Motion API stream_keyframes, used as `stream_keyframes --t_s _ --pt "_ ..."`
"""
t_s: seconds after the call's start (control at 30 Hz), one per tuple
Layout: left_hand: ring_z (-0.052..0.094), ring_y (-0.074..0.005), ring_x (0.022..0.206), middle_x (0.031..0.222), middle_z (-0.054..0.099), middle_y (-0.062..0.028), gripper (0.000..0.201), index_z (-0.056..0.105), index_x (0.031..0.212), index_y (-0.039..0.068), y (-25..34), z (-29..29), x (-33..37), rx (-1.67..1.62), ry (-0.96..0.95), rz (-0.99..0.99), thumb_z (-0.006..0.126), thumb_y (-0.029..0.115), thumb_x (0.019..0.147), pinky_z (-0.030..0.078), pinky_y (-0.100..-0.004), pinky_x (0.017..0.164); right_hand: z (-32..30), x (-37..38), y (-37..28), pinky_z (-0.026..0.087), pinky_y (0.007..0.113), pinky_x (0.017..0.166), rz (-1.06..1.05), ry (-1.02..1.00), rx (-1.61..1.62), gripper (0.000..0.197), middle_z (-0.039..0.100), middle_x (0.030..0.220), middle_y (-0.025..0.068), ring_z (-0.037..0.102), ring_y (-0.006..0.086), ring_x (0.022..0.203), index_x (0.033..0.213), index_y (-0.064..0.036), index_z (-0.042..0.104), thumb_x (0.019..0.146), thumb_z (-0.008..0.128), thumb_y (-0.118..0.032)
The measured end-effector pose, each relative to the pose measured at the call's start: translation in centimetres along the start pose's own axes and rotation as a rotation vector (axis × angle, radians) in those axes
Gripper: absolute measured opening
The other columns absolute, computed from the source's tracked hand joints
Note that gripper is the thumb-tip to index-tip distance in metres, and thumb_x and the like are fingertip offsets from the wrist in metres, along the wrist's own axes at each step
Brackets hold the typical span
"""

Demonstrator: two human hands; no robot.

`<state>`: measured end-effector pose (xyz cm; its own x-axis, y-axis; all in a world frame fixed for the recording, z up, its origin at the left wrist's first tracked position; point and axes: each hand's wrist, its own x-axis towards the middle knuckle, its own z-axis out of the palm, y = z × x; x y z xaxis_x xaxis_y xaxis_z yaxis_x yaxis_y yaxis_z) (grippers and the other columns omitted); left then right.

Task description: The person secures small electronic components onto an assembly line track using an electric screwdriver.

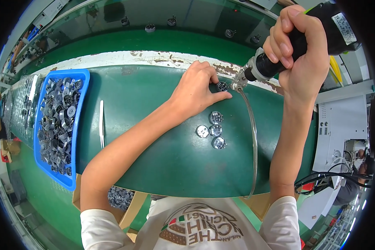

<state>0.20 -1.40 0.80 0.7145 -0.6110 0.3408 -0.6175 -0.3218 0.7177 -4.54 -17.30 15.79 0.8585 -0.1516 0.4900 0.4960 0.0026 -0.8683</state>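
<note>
My left hand (193, 89) reaches to the far side of the green work mat, its thumb and fingers closed around a small round metal-and-black part (222, 86). In my right hand (306, 54) is a black power screwdriver (268, 64), gripped by its thick body and tilted down to the left. Its metal nose (240, 79) is right beside the round part; whether they touch I cannot tell. A clear tube (254, 154) runs from the nose toward me. Several similar round parts (215, 130) lie in a small group nearer to me.
A blue tray (81, 121) heaped with grey parts stands at the left. Between it and my left forearm lies a thin white tool (101, 121). Beyond the chipped white ledge (154, 57), several parts sit on a green belt (116, 41). A white machine (339, 129) stands right.
</note>
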Motion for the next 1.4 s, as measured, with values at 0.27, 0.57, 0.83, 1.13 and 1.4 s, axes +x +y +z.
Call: stream_keyframes --t_s 0.27,0.57,0.83,1.13,1.4 --pt "0.057 -0.0326 0.092 0.088 0.063 -0.0152 0.043 0.067 0.082 -0.003 -0.1 -0.1 -0.1 -0.002 -0.003 -0.009 0.092 0.03 0.072 0.051 -0.043 0.083 0.4 0.1 0.3 0.033 0.025 0.049 0.018 0.021 -0.019 0.025 0.043 0.058 0.0008 0.031 0.0067 0.044 0.083 -0.0044 0.048 0.101 0.048 -0.022" --pt "0.057 -0.0332 0.093 0.088 0.062 -0.0159 0.042 0.066 0.082 -0.004 0.0 0.2 0.1 -0.004 -0.003 -0.001 0.09 0.03 0.073 0.051 -0.0436 0.084 0.0 4.2 5.9 0.036 0.025 0.041 -0.248 -0.671 1.159 0.028 0.044 0.054 0.0005 0.035 0.0067 0.039 0.075 -0.0068 0.048 0.098 0.054 -0.02" --pt "0.057 -0.029 0.088 0.085 0.06 -0.0116 0.039 0.063 0.082 0.0 -1.1 0.4 -0.3 0.035 0.055 0.092 0.09 0.027 0.074 0.05 -0.0409 0.079 -0.5 0.4 -0.6 0.033 0.025 0.05 0.059 0.004 0.037 0.025 0.044 0.06 0.0005 0.03 0.0071 0.044 0.083 -0.0056 0.049 0.101 0.051 -0.024" --pt "0.054 -0.0275 0.11 0.105 0.062 -0.0075 0.046 0.067 0.105 0.009 1.1 -4.8 0.9 0.048 -0.625 0.18 0.09 0.034 0.074 0.046 -0.04 0.098 -1.6 -1.3 -6.4 0.032 0.024 0.05 -0.096 -0.15 0.156 0.019 0.041 0.06 -0.0002 0.03 0.0073 0.045 0.089 -0.0021 0.047 0.101 0.047 -0.017" --pt "0.065 -0.0354 0.098 0.1 0.068 -0.0144 0.014 0.075 0.088 0.009 -5.7 -7.2 5.5 0.326 0.312 -0.04 0.082 0.017 0.079 0.054 -0.0457 0.085 -1.6 -0.7 -5.4 0.034 0.025 0.051 -0.14 -0.025 0.042 0.023 0.043 0.06 0.0021 0.031 0.0079 0.044 0.09 -0.0007 0.051 0.101 0.048 -0.02"
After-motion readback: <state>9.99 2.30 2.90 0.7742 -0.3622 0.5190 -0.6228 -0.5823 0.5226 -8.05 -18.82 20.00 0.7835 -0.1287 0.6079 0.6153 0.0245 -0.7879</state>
